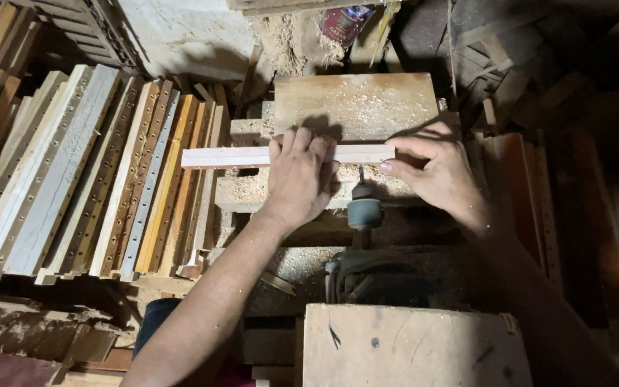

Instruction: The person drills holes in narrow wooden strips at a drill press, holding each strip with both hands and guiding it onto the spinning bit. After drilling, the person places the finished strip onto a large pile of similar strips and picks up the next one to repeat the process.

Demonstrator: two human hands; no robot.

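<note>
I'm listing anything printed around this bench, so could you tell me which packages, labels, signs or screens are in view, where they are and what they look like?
Can: a round tin at the top edge of the view, beyond the sawdust-covered board, tilted and partly cut off; red with a printed label.
No signs or screens show.
</note>
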